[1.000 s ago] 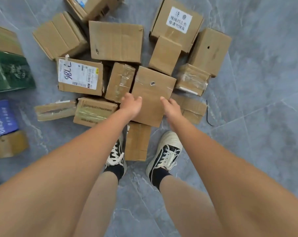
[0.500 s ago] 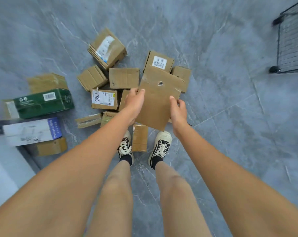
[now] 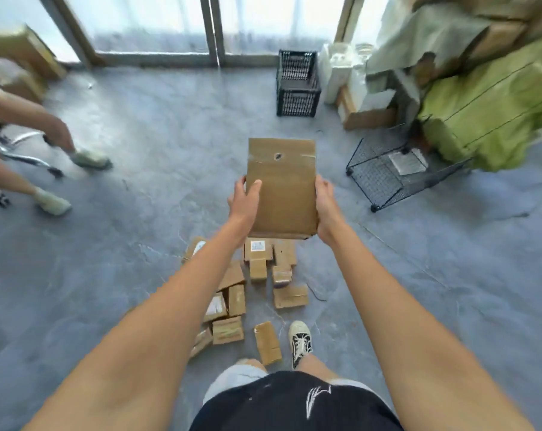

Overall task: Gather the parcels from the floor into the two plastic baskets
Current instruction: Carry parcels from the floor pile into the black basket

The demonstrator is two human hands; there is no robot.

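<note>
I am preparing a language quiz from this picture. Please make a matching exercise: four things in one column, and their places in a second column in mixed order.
Things:
1. cardboard parcel with a hole
2. black plastic basket
3. wire mesh cage
4. small parcels

Places:
A. on the floor near the feet
B. by the window
C. held in the left hand and right hand
D. right, beside the green cover

Pairs: 1-C, 2-B, 3-D, 4-A

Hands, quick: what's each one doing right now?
Left hand: grips the left edge of the flat brown cardboard parcel.
Right hand: grips the same parcel's right edge.
</note>
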